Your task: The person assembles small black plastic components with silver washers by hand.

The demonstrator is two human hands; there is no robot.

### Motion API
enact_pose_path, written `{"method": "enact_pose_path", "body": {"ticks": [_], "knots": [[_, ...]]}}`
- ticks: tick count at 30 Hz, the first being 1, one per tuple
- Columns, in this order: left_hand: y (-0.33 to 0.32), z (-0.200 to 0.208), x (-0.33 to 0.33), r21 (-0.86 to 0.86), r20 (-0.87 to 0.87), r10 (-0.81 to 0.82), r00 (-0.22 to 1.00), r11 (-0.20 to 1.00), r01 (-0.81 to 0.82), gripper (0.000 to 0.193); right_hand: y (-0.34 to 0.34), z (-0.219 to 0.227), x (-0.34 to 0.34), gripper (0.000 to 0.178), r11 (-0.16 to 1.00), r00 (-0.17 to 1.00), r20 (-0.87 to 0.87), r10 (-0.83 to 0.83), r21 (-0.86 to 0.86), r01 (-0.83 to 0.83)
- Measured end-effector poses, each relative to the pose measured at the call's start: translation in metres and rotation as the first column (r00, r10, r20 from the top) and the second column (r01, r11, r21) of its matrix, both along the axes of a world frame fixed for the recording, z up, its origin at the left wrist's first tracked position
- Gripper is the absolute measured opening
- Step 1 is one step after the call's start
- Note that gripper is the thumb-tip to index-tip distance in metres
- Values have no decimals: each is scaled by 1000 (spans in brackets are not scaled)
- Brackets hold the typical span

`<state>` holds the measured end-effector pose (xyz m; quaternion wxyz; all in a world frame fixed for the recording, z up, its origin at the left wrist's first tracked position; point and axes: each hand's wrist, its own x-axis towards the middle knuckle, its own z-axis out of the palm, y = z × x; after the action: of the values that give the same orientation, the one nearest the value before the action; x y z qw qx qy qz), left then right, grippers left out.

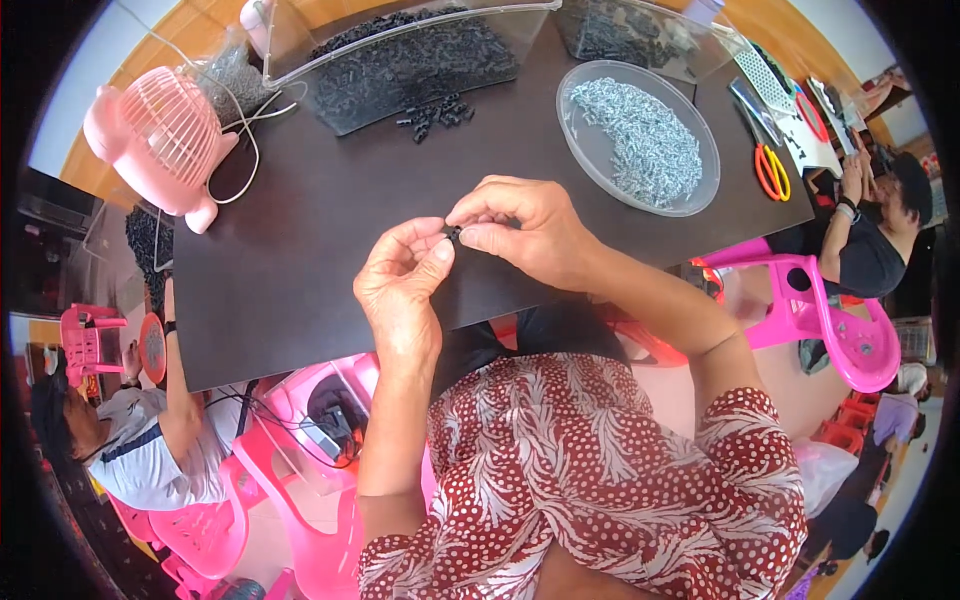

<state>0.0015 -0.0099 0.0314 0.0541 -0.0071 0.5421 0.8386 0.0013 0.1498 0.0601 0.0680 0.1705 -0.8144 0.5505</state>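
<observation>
My left hand [405, 290] and my right hand [535, 228] meet above the dark table [290, 300]. Between their fingertips is a small black plastic part [453, 232], pinched by thumb and fingers from both sides. Fingers cover most of it, so its exact shape is hidden. Farther off lies a loose little pile of similar black parts [437, 116], in front of a clear bin [420, 75] heaped with more of them. To the right, a round translucent tray [588, 160] holds many small silvery metal pieces [650, 150].
A pink fan [160, 140] with a white cord stands at the far left. At the right edge lie scissors with orange and yellow handles [770, 172]. Another clear bin [620, 40] is at the back. Co-workers sit at left [150, 440] and right [870, 230], near pink chairs [800, 300].
</observation>
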Motion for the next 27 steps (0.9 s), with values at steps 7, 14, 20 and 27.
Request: {"method": "enact_pose_path", "body": {"ticks": [7, 14, 20, 27], "knots": [[3, 1, 0, 42, 18, -21, 1000, 999, 20, 22, -1, -1, 0, 12, 996, 995, 101, -22, -79, 30], [11, 0, 3, -171, -106, 10, 994, 985, -28, 19, 4, -12, -2, 7, 999, 974, -226, -32, 32, 40], [10, -6, 7, -234, -132, -26, 991, 972, -6, 17, 29, -4, 4, 12, 961, 918, -394, -48, 233, 150], [13, -16, 9, -144, -92, -14, 996, 990, 1, 14, 146, -13, -37, 8, 745, 862, -383, -333, 454, 490]]}}
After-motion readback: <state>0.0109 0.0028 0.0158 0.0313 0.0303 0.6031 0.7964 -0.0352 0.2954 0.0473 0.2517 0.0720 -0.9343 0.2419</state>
